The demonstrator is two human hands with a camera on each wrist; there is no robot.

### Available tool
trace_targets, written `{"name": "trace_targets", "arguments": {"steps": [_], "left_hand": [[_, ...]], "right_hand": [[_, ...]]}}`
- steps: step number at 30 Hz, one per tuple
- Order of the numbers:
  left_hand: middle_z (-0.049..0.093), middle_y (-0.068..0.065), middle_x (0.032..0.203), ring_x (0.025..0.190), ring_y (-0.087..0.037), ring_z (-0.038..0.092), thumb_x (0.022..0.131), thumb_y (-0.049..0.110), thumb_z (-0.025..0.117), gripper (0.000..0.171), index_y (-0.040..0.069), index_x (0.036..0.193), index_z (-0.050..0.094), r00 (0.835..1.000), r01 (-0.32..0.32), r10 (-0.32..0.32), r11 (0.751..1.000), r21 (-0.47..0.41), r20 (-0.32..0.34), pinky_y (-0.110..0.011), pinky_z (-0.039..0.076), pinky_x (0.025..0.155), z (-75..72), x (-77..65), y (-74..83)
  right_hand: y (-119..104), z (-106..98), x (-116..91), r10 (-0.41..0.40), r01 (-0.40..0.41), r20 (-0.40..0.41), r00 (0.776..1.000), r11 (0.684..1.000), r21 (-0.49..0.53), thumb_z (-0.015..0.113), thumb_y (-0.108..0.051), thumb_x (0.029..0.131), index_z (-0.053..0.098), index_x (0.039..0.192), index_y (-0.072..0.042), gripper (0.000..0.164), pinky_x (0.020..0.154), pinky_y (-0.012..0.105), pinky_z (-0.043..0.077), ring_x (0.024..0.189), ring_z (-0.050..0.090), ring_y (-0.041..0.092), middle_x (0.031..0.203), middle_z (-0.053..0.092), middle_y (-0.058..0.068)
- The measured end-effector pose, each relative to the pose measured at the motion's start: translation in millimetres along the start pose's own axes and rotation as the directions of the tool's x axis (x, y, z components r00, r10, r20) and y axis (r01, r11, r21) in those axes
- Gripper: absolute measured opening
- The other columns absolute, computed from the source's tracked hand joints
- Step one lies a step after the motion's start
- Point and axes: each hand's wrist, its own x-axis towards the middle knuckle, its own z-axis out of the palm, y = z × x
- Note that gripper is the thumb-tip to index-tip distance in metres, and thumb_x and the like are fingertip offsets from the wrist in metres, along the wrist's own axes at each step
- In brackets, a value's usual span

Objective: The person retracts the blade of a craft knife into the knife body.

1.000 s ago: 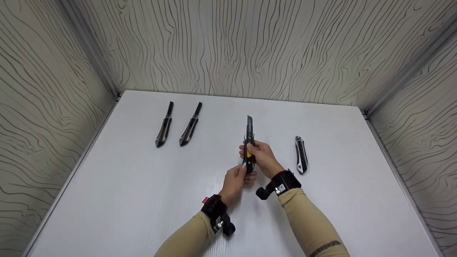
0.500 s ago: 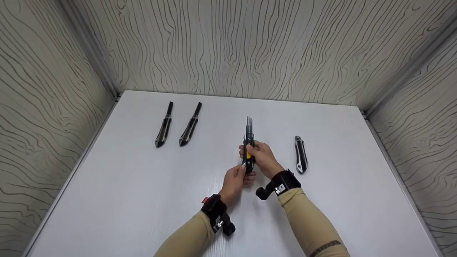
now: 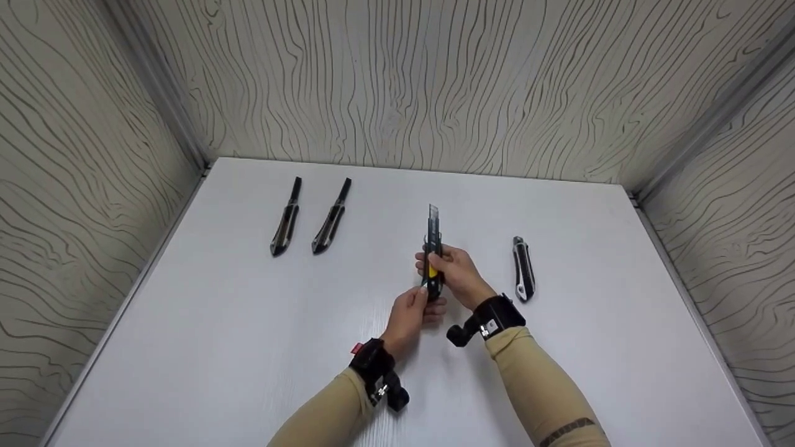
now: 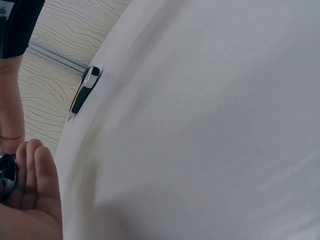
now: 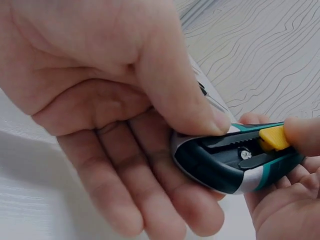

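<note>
A utility knife (image 3: 433,248) with a black, green and silver body is held between both hands over the table, its blade pointing away from me. The left hand (image 3: 407,316) pinches the butt end between thumb and fingers. Around the body, the right hand (image 3: 456,273) grips with its thumb on the yellow slider (image 5: 273,138). A short length of blade (image 3: 433,212) sticks out of the front. In the left wrist view, only the knife's butt (image 4: 7,172) shows beside the left fingers.
Two dark utility knives (image 3: 285,230) (image 3: 330,227) lie side by side at the back left of the white table (image 3: 217,347). Another utility knife (image 3: 525,270) lies right of the hands. Wood-grain panels (image 3: 397,81) stand around the table's back and sides.
The blade sticks out less than a second ago, and the yellow slider with the right thumb has slid slightly toward the butt. The left hand and the knives on the table stay put.
</note>
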Motion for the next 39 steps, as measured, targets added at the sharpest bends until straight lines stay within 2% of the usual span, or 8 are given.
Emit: {"name": "trace_targets", "arguments": {"steps": [7, 14, 20, 29, 34, 39], "left_hand": [[0.066, -0.025, 0.119, 0.095, -0.022, 0.071, 0.108, 0.023, 0.034, 0.041, -0.007, 0.130, 0.051, 0.999, 0.040, -0.039, 0.998, -0.057, 0.017, -0.037, 0.059, 0.086, 0.9, -1.3, -3.8], [0.070, -0.021, 0.112, 0.094, -0.016, 0.071, 0.107, 0.019, 0.037, 0.038, -0.009, 0.126, 0.055, 1.000, -0.012, 0.012, 0.997, -0.074, 0.005, -0.034, 0.058, 0.088, 0.2, 0.6, -6.2], [0.070, -0.021, 0.112, 0.092, -0.014, 0.069, 0.106, 0.018, 0.038, 0.037, -0.009, 0.125, 0.056, 1.000, -0.013, 0.012, 0.998, -0.058, -0.019, -0.033, 0.059, 0.087, 2.0, 1.2, -4.5], [0.070, -0.025, 0.110, 0.092, -0.021, 0.072, 0.106, 0.018, 0.038, 0.037, -0.010, 0.122, 0.056, 1.000, -0.012, 0.011, 0.999, -0.043, -0.029, -0.037, 0.059, 0.086, 2.5, 0.9, -2.3], [0.070, -0.025, 0.109, 0.091, -0.020, 0.072, 0.106, 0.018, 0.038, 0.037, -0.010, 0.121, 0.057, 0.999, -0.008, 0.007, 0.999, -0.037, -0.037, -0.036, 0.059, 0.086, 2.5, 1.4, -3.3], [0.070, -0.024, 0.108, 0.088, -0.017, 0.072, 0.106, 0.020, 0.038, 0.038, -0.010, 0.120, 0.057, 0.999, 0.003, -0.006, 0.998, -0.057, -0.044, -0.035, 0.059, 0.084, 3.1, 0.3, -3.6]], "right_hand": [[-1.2, -1.3, 0.2, 0.003, -0.003, 0.007, 1.000, 1.000, 0.008, 0.047, -0.014, 0.103, 0.042, 0.139, 0.004, 0.041, 0.102, 0.031, 0.050, 0.112, 0.065, 0.019, 0.135, 0.056, 0.023], [0.7, -1.2, -1.4, 0.025, -0.025, 0.008, 1.000, 1.000, 0.006, 0.047, -0.020, 0.103, 0.043, 0.139, 0.003, 0.043, 0.104, 0.034, 0.049, 0.111, 0.065, 0.020, 0.133, 0.059, 0.019], [2.0, -0.6, -3.1, 0.069, -0.069, -0.037, 0.997, 0.998, 0.015, 0.049, -0.027, 0.103, 0.053, 0.130, 0.001, 0.039, 0.099, 0.033, 0.052, 0.104, 0.068, 0.019, 0.123, 0.065, 0.016], [5.5, 3.0, -2.7, 0.055, -0.053, -0.083, 0.995, 0.998, 0.022, 0.048, -0.022, 0.103, 0.055, 0.128, 0.001, 0.035, 0.097, 0.031, 0.053, 0.102, 0.068, 0.018, 0.120, 0.066, 0.015], [6.7, 4.8, -2.3, 0.054, -0.052, -0.107, 0.993, 0.998, 0.020, 0.048, -0.022, 0.103, 0.055, 0.128, 0.002, 0.035, 0.097, 0.031, 0.053, 0.102, 0.068, 0.018, 0.119, 0.067, 0.015], [7.2, 5.5, -2.4, 0.036, -0.035, -0.091, 0.995, 0.999, 0.019, 0.048, -0.021, 0.103, 0.053, 0.129, 0.004, 0.036, 0.096, 0.030, 0.054, 0.101, 0.068, 0.017, 0.120, 0.065, 0.016]]}}
